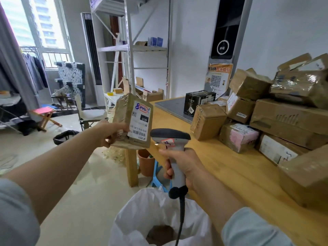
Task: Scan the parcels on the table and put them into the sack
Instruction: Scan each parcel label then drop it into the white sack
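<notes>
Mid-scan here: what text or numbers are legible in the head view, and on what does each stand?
"010": black patch on the label of the parcel in the left hand.
"010-010-L30-5...": same label, upside down, end unclear.
"8": blue handwriting, same label; scribble beside it unreadable.
"100": tag on the black box, probably.
Poster: headline and QR code, too blurred.
Scanner sticker and stacked parcels labels: unreadable.

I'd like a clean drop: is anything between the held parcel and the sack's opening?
Partly. The scanner in the right hand sits above the sack, its cable crossing the mouth; the parcel in the left hand is up to their left.
</notes>
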A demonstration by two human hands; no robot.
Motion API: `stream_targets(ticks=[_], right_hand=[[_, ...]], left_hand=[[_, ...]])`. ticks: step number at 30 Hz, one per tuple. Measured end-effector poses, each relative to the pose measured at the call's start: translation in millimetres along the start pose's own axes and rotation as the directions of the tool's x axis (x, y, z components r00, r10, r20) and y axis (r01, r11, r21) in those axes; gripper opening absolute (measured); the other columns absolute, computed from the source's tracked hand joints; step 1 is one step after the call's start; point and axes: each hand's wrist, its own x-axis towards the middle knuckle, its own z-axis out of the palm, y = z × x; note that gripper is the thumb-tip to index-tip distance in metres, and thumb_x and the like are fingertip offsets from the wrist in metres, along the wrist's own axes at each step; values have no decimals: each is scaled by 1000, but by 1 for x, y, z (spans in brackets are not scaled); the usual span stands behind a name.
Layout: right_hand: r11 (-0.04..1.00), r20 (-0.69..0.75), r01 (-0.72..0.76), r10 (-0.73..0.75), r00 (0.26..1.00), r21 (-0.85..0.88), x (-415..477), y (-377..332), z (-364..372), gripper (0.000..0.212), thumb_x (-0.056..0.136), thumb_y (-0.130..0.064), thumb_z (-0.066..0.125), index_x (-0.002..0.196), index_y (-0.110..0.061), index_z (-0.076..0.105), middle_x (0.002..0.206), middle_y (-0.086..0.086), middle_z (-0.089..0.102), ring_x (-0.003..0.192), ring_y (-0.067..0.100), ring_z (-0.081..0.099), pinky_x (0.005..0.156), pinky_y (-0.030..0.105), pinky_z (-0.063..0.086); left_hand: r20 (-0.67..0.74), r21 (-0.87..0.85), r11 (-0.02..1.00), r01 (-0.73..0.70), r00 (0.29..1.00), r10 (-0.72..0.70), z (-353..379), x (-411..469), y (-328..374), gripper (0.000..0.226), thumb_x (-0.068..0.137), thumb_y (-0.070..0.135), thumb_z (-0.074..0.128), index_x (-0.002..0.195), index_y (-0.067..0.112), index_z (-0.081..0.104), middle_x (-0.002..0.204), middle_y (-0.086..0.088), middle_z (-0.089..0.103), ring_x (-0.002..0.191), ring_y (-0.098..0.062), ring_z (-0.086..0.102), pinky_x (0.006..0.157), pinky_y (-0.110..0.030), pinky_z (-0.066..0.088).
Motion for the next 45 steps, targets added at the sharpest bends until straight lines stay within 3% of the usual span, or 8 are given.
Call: stream_targets(ticks=[4, 8, 13, 18, 29, 36, 41, 45], right_hand=[[1000, 5, 9, -9, 1000, -28, -21, 8, 10, 16, 83, -12, 71, 71, -7, 61, 50, 6, 54, 40, 14, 45, 49, 27, 46], [997, 7, 17, -17, 1000, -71, -37, 12, 16, 14, 83, -14, 72, 76, -8, 62, 51, 5, 55, 39, 13, 47, 47, 25, 48], [997, 6, 61, -61, 998, -51, -50, 11, 19, 16, 82, -13, 73, 74, -7, 61, 50, 5, 56, 39, 14, 48, 47, 26, 51], [997, 4, 36, -36, 999, -69, -57, 14, 21, 17, 81, -16, 74, 76, -6, 62, 50, 4, 57, 39, 13, 49, 49, 28, 52], [999, 22, 6, -4, 1000, -49, -56, 22, 16, 17, 82, -18, 75, 83, -5, 63, 51, 4, 57, 38, 13, 50, 50, 29, 53], [998, 15, -46, 45, 999, 46, -49, 35, 11, 21, 80, -18, 77, 85, -3, 63, 49, 6, 55, 37, 15, 47, 50, 30, 52], [989, -50, -135, 139, 989, 66, -44, 61, -6, 18, 83, -16, 74, 84, -4, 60, 49, 6, 52, 35, 14, 44, 46, 27, 51], [964, -36, -247, 251, 967, 99, -38, 80, -14, 16, 88, -17, 68, 82, -8, 57, 43, 2, 49, 33, 10, 40, 44, 23, 46]], left_hand=[[-58, -29, 1000, 1, 998, -2, -13, -21, -11, 41, 71, 26, 80, 99, 6, 57, 103, -19, 68, 89, -29, 62, 89, -41, 51], [-70, -14, 1000, 8, 998, -9, -22, -33, -22, 51, 70, 27, 81, 109, 5, 58, 100, -16, 68, 84, -26, 63, 71, -35, 51], [-84, -18, 1000, 14, 996, -16, -27, -43, -31, 55, 69, 28, 82, 111, 5, 57, 99, -15, 67, 78, -24, 60, 66, -34, 49], [-97, -23, 1000, 15, 995, -17, -23, -47, -37, 56, 72, 30, 80, 114, 4, 54, 104, -15, 65, 89, -27, 60, 79, -40, 50], [-79, -43, 999, 24, 997, -27, -16, -45, -46, 53, 75, 26, 79, 111, 6, 46, 92, -13, 61, 79, -26, 60, 67, -37, 49], [54, 81, 989, 124, 990, -128, -5, -48, -64, 62, 77, 38, 73, 122, 4, 48, 112, -15, 64, 104, -31, 61, 101, -53, 42], [219, 352, 872, 340, 876, -429, 18, -47, -113, 66, 77, 61, 61, 113, 6, 59, 84, -14, 69, 78, -27, 64, 75, -32, 50], [216, 533, 772, 346, 827, -519, 66, -41, -157, 71, 76, 68, 59, 113, 8, 59, 74, -9, 61, 52, -14, 49, 48, -19, 36]])
